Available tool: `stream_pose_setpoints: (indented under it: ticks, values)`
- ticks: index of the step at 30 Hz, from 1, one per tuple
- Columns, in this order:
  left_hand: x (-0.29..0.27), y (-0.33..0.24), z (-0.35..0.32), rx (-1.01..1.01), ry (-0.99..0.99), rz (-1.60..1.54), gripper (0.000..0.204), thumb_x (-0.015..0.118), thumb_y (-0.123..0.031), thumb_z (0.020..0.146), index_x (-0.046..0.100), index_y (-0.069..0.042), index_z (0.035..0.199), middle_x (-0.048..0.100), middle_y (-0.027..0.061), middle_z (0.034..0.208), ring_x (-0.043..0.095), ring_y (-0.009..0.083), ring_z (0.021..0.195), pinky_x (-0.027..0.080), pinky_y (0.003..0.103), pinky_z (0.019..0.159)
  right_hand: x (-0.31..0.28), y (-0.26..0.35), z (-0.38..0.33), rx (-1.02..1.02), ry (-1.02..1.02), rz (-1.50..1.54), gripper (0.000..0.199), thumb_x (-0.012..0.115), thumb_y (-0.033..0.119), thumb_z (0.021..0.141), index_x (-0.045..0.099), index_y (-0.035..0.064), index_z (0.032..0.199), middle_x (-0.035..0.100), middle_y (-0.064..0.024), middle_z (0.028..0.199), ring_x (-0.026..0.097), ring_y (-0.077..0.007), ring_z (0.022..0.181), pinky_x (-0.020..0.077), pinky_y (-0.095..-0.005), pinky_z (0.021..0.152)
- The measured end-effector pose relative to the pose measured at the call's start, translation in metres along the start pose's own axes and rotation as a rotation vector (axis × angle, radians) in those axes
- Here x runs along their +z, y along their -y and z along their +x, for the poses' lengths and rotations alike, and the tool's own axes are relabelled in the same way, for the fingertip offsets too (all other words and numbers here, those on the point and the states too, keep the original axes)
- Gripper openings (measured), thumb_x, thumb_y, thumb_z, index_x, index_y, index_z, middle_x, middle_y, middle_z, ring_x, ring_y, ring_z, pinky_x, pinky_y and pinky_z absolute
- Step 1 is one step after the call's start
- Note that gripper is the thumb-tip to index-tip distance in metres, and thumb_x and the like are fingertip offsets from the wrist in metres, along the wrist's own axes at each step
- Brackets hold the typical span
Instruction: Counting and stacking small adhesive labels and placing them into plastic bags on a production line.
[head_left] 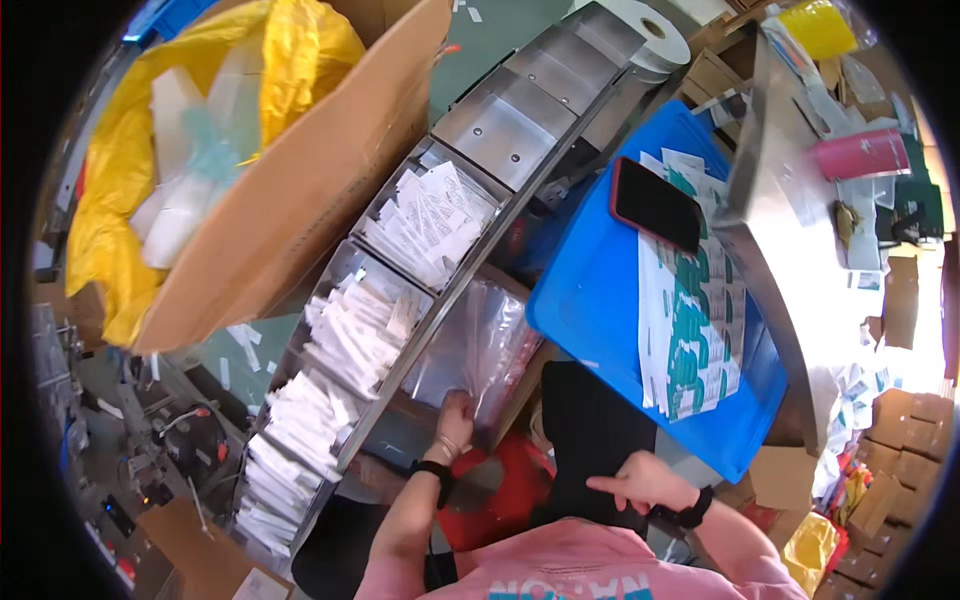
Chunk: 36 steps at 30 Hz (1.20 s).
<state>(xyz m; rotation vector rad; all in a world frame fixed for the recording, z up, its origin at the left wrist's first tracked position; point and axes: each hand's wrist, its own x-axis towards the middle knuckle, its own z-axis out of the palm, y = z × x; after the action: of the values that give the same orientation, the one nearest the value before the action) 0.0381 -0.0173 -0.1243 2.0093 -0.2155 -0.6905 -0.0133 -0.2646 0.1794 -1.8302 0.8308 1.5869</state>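
My left hand (455,420) reaches under the metal rail with its fingers closed on the near edge of a clear plastic bag (465,345), one of a stack lying in a carton. A dark band circles that wrist. My right hand (642,482) hovers over my dark-trousered leg, holding nothing; its index finger is stretched out and the others are partly curled. Closest to it is a blue plastic bin (590,300). Across the bin lie printed white-and-green sheets (690,330), with a dark-screened phone (656,205) on top.
Metal trays (515,125) run diagonally, several filled with white paper packets (430,220). At left stands a cardboard box (310,190) lined with a yellow bag (110,240). A metal table (780,240) borders the right side. A red stool (495,490) is below me.
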Motion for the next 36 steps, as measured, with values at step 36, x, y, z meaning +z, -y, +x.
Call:
stream_pose_setpoints:
  ticks: [36]
  values:
    - [-0.087, -0.265, -0.185, 0.24, -0.321, -0.166, 0.014, 0.064, -0.006, 0.082, 0.062, 0.005, 0.091, 0.066, 0.0101, 0.078, 0.065, 0.0145, 0.07, 0.05, 0.026, 0.065, 0.07, 0.074, -0.05, -1.099, -0.444, 0.04, 0.035, 0.053, 0.033, 0.088, 0.057, 0.0, 0.075, 0.062, -0.0171, 0.068, 0.063, -0.0301, 0.066, 0.0498, -0.0391, 0.062]
